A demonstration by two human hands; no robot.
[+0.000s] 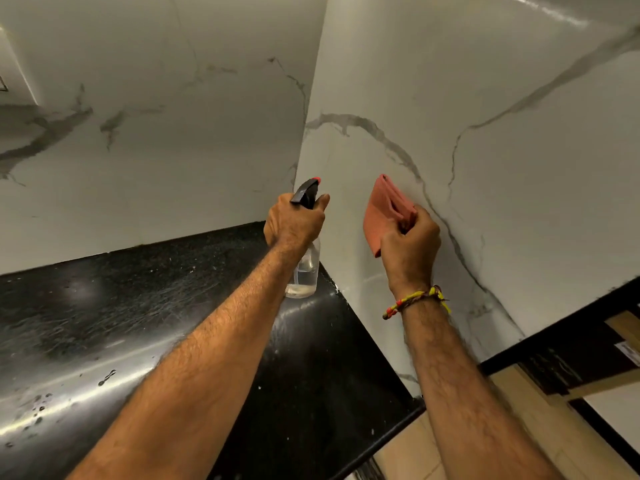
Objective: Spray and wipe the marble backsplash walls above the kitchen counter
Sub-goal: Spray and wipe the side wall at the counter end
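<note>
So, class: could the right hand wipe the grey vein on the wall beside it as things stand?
Probably yes. The right hand already holds the cloth against the wall, and the vein runs just beside it with nothing between.

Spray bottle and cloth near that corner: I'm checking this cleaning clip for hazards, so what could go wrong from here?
1. The spray bottle in the left hand points toward the marble wall close to the right hand, so mist might hit that hand rather than the stone.
2. The black counter already shows droplets; runoff could leave it streaked or slippery.
3. The pink cloth is bunched and pinched at one edge, so it may wipe unevenly.
</note>
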